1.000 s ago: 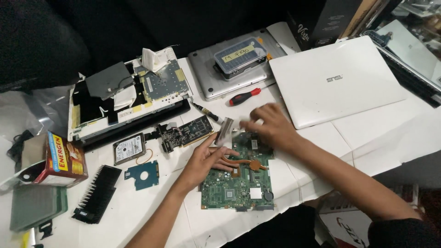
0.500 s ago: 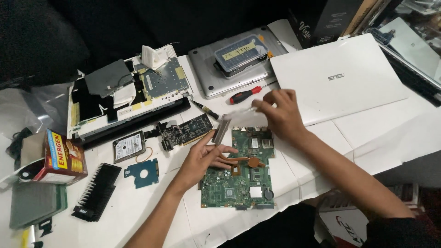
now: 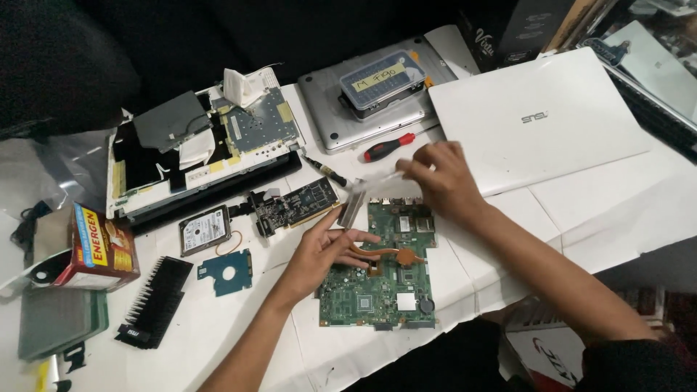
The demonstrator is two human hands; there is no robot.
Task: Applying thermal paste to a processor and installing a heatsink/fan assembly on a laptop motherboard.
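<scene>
The right hand (image 3: pixel 439 178) has lifted off the green board (image 3: pixel 381 272) and moved up toward the far side of the bench (image 3: pixel 218 327), where it was over the board's top edge a second ago. Its fingers are now pressed together, pinching a thin pale tool (image 3: pixel 381 176) that points left; the tool is blurred, so its kind cannot be told. It hangs above the bench between the red-handled screwdriver (image 3: pixel 388 147) and the board, touching neither.

The left hand (image 3: pixel 327 250) has stayed put. It lies on the board's left upper part, fingers spread flat beside the copper pipe (image 3: pixel 381 254), holding nothing. So the board stays pinned in place, lying flat near the bench's near edge, while the tool comes free.

Room is tight to the far side: the white laptop (image 3: pixel 537 120) lies just right of the right hand, and the grey laptop (image 3: pixel 341 120) with a clear box (image 3: pixel 381 78) on it sits behind. The small card (image 3: pixel 294 205) lies just left of the board. More open cloth shows at the near left, between the black heatsink (image 3: pixel 154 301) and the board.
</scene>
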